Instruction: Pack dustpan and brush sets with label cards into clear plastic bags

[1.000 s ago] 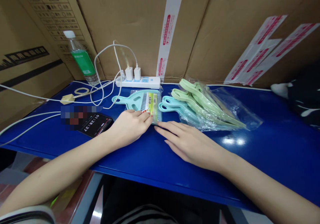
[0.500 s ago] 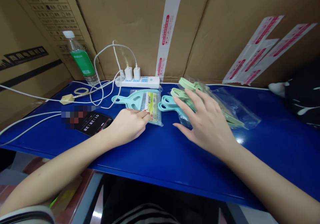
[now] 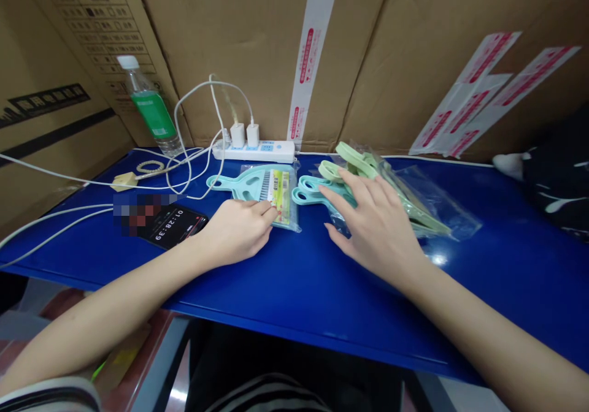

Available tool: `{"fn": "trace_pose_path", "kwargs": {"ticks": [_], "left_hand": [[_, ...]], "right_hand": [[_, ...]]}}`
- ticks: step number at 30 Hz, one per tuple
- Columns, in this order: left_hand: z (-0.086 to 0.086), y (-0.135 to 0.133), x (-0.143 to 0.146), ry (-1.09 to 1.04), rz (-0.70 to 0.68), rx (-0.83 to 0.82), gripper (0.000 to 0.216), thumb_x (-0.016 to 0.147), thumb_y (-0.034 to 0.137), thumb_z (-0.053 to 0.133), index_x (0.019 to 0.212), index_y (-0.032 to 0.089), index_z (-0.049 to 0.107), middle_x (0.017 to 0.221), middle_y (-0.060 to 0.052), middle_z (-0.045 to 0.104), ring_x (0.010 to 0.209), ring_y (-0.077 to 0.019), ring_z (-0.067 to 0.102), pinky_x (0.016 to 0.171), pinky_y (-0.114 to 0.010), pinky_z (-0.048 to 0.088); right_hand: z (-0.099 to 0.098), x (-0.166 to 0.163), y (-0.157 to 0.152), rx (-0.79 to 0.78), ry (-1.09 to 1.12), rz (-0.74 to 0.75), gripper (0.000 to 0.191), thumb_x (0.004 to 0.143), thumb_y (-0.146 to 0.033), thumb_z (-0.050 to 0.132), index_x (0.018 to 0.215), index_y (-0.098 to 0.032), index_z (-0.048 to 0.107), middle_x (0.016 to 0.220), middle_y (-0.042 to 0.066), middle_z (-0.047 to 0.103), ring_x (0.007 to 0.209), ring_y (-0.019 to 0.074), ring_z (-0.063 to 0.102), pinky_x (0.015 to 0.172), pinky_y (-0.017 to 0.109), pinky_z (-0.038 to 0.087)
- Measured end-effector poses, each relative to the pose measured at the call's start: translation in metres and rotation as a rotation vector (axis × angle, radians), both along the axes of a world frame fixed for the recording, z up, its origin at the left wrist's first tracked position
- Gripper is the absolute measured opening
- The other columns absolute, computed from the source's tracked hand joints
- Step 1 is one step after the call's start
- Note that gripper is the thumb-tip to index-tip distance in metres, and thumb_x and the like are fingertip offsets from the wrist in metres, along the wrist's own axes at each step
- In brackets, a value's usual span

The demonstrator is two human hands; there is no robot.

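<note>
A pale blue mini dustpan and brush set (image 3: 248, 183) lies in a clear bag with a yellow-green label. My left hand (image 3: 242, 231) rests at its front edge, fingers curled together and tips hidden against the bag. To the right is an overlapping pile of bagged sets: light green dustpans (image 3: 356, 159) on top, a light blue set (image 3: 309, 190) at the left with its handles sticking out. Over this pile lies my right hand (image 3: 375, 225), fingers spread and touching the green and blue pieces, thumb apart above the table. It grasps nothing that I can see.
On the blue table (image 3: 294, 295) a phone (image 3: 177, 225) shows a running timer. Behind stand a white power strip (image 3: 255, 151) with plugged chargers, looping white cables (image 3: 177, 118) and a water bottle (image 3: 154, 111). Cardboard (image 3: 239, 38) walls the back. Dark patterned fabric (image 3: 556, 173) sits far right.
My right hand has shifted slightly left and down over the pile, and the green handles sit a little further right. My left hand and the single blue set are nearly unmoved.
</note>
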State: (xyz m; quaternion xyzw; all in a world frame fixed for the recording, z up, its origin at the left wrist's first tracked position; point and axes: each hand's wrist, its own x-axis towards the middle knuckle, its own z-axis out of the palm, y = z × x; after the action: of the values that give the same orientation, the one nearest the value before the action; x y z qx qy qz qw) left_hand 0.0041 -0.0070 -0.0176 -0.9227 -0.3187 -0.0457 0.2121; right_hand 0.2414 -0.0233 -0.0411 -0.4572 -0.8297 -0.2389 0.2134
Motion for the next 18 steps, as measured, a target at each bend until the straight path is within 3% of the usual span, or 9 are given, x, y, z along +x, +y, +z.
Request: {"fn": "trace_pose_path", "kwargs": {"ticks": [8, 18], "left_hand": [[-0.003, -0.001, -0.001, 0.0, -0.056, 0.087, 0.02, 0.088, 0.013, 0.046, 0.074, 0.014, 0.06, 0.066, -0.002, 0.062, 0.054, -0.0156, 0.058, 0.05, -0.028, 0.041], [-0.002, -0.001, -0.002, -0.01, -0.054, 0.071, 0.017, 0.084, 0.009, 0.046, 0.078, 0.014, 0.062, 0.069, -0.003, 0.065, 0.055, -0.0158, 0.06, 0.05, -0.028, 0.041]], "right_hand": [[0.002, -0.002, 0.005, 0.019, 0.014, -0.054, 0.036, 0.082, -0.013, 0.053, 0.116, -0.016, 0.064, 0.127, 0.019, 0.058, 0.107, 0.0347, 0.057, 0.094, 0.057, 0.042], [0.002, 0.002, 0.011, 0.068, -0.017, -0.08, 0.034, 0.084, -0.012, 0.05, 0.114, -0.016, 0.065, 0.122, 0.019, 0.06, 0.101, 0.0337, 0.058, 0.085, 0.054, 0.048]]}}
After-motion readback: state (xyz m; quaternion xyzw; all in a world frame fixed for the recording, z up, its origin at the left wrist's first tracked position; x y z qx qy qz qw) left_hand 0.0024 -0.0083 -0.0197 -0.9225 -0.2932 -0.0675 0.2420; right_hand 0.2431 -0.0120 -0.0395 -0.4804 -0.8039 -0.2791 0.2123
